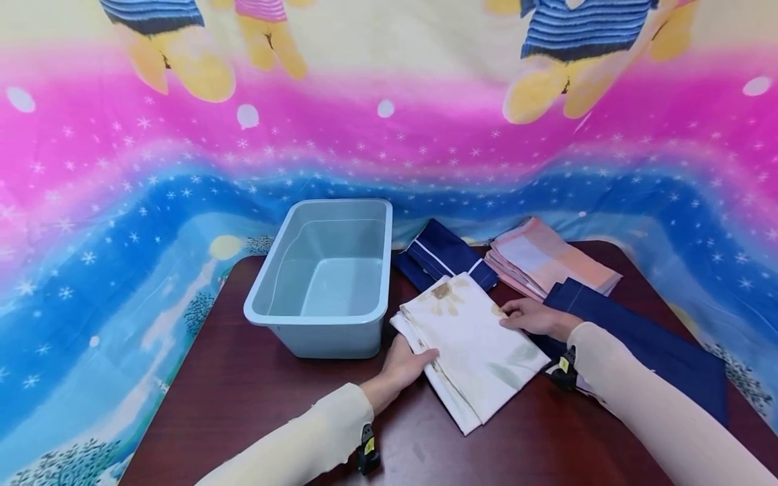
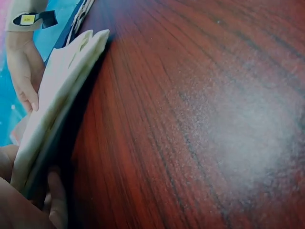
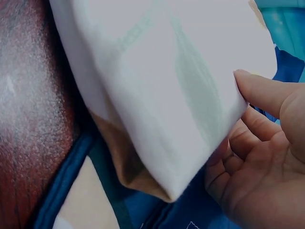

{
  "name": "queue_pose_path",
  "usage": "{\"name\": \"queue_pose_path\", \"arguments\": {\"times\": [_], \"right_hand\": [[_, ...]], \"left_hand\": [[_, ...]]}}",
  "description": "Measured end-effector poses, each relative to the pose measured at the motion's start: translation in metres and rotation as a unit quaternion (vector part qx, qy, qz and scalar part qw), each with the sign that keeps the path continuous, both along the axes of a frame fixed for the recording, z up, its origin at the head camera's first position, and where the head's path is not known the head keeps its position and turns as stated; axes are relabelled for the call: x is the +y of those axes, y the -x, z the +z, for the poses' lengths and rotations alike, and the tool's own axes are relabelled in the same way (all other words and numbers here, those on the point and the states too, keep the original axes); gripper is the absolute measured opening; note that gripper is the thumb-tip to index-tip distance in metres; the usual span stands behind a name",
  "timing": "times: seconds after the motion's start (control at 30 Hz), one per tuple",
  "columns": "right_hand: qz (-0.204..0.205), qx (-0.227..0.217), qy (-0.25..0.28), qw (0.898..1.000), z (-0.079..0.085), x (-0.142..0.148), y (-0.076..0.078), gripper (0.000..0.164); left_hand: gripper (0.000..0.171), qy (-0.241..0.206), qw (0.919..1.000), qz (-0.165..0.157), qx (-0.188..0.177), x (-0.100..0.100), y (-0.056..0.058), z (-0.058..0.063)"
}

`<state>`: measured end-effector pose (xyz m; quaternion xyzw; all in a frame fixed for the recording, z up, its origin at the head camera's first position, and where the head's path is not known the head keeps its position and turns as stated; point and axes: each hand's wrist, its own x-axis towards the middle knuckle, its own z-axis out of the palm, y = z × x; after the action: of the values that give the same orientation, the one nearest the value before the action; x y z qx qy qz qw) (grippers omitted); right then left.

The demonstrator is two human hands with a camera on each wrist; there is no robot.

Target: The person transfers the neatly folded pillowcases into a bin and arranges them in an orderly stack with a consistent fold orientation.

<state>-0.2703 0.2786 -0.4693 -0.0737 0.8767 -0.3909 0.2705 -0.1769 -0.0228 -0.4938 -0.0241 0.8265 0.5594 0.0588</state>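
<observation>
A folded white cloth [image 1: 471, 351] with a brown flower and pale green leaves is held between both hands, tilted a little above the table. At its left edge my left hand [image 1: 404, 364] grips it, thumb on top and fingers underneath, as the left wrist view also shows. My right hand [image 1: 537, 318] pinches the opposite edge; in the right wrist view the thumb [image 3: 267, 93] lies on the upper face and the fingers curl below. Under that side lies a folded navy cloth [image 1: 638, 344], partly hidden by the right forearm.
A grey-blue plastic tub [image 1: 319, 334] stands left of the cloth, with nothing visible inside. Behind the white cloth lie a navy folded cloth with white stripes [image 1: 434, 250] and a pink-orange folded cloth [image 1: 547, 253]. The dark red wooden table [image 1: 261, 405] meets a patterned curtain [image 1: 389, 148].
</observation>
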Motion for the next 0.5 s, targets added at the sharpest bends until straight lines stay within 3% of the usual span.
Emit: {"name": "queue_pose_path", "arguments": {"times": [0.2,0.37,0.5], "right_hand": [[0.000,-0.012,-0.006,1.000,-0.0002,0.0034,0.0001,0.058],[0.015,-0.031,0.026,0.999,0.0006,0.0059,-0.0003,0.056],[0.032,-0.042,0.064,0.997,0.0038,0.0063,-0.0011,0.049]], "left_hand": [[0.069,0.067,0.9975,0.020,-0.014,0.0066,-0.0010,0.0008],[0.075,0.048,0.9986,0.021,-0.010,0.0087,-0.0021,0.0022],[0.081,0.006,0.9998,0.018,-0.005,0.0095,-0.0017,0.0034]]}}
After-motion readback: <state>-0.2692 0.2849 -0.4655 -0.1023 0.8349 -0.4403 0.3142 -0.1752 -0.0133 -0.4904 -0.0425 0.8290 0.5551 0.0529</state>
